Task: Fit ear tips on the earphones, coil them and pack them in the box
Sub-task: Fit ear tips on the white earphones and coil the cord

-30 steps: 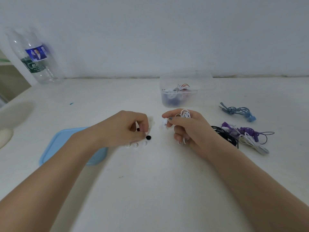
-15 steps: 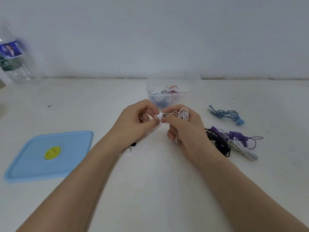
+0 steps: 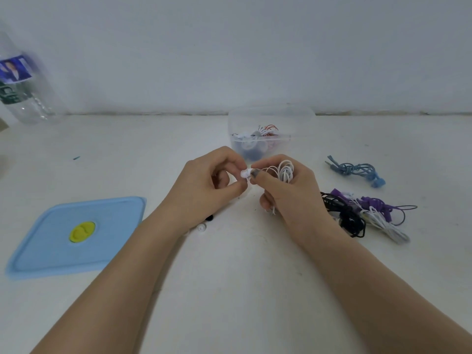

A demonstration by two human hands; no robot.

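Note:
My right hand (image 3: 288,192) grips a coiled white earphone (image 3: 284,171), its loops showing above my fingers and its bud pinched at my fingertips. My left hand (image 3: 208,185) pinches a white ear tip (image 3: 244,173) against that bud, so both hands meet at table centre. Loose ear tips, one white (image 3: 201,228) and one black (image 3: 209,217), lie under my left wrist. The clear plastic box (image 3: 270,118) stands just behind my hands with several earphones inside.
A blue lid with a yellow centre (image 3: 76,236) lies at the left. Blue earphones (image 3: 357,171) and a tangle of black, purple and white earphones (image 3: 367,215) lie at the right. A clear bottle (image 3: 20,90) stands at the far left by the wall.
My left hand rose from the loose ear tips on the table and came to the right hand, bringing a white tip to the bud. The view shifted to the left.

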